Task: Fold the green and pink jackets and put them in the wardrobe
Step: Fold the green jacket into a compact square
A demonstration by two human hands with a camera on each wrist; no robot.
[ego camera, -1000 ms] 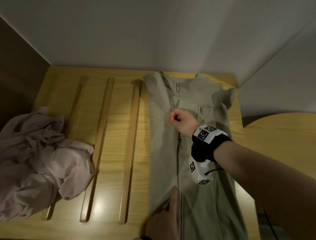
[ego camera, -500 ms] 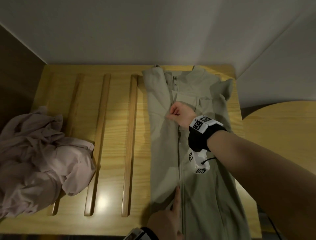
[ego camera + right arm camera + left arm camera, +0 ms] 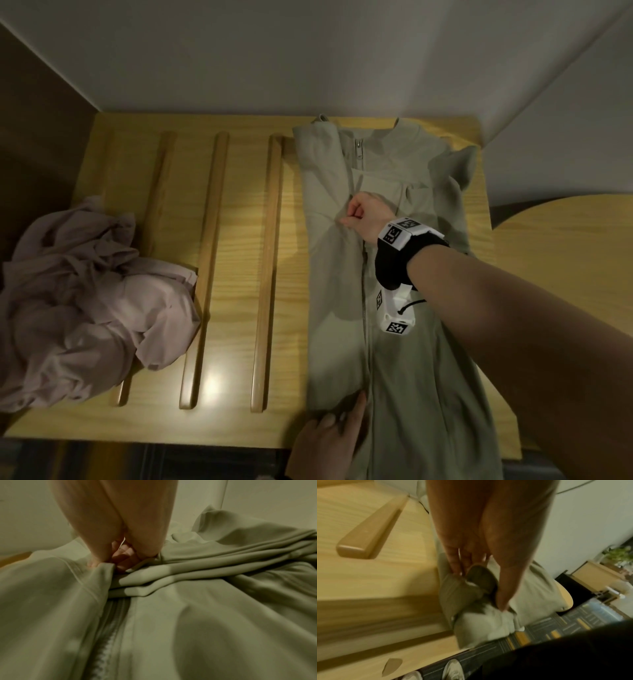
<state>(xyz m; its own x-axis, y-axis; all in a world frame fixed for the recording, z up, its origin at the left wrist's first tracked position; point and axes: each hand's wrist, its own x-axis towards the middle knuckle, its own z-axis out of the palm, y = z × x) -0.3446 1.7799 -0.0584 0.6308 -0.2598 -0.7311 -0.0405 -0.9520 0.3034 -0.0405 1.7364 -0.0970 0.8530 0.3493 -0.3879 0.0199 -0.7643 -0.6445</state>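
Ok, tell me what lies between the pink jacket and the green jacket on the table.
In the head view, two raised wooden slats and bare wooden table separate the crumpled pink jacket from the flat green jacket; a third slat runs under the pink one.

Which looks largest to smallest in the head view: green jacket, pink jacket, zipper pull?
1. green jacket, spread flat
2. pink jacket, crumpled; it lies nearer the picture's edge, so its true size is unsure
3. zipper pull, clearly the smallest
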